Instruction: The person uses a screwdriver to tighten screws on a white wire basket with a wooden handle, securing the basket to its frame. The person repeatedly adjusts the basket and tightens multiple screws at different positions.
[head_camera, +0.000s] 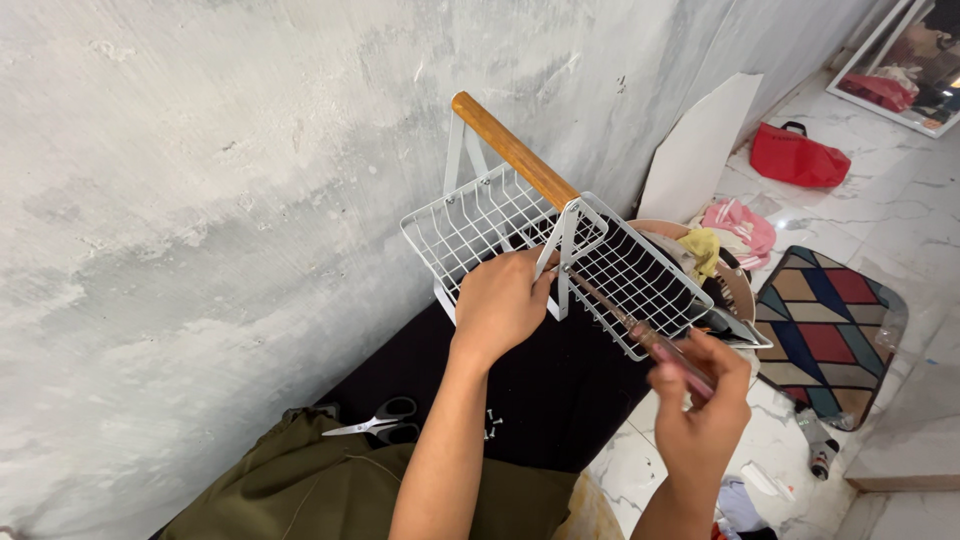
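Against the grey plaster wall (200, 200), a white wire basket with a round wooden handle (520, 230) sits over a black mat (560, 390). The left hand (500, 305) is clamped on the basket's near edge beside its white upright bracket. The right hand (700, 405) is closed around the reddish handle of a screwdriver (640, 335) — its shaft slants up to the bracket. Black-handled scissors (380, 420) and small screws (492, 425) lie on the mat.

Left hand (500, 300) was raised on an extended forearm, fingers curled closed. Right hand (700, 405) was lower, fingers clenched, knuckles facing the camera.
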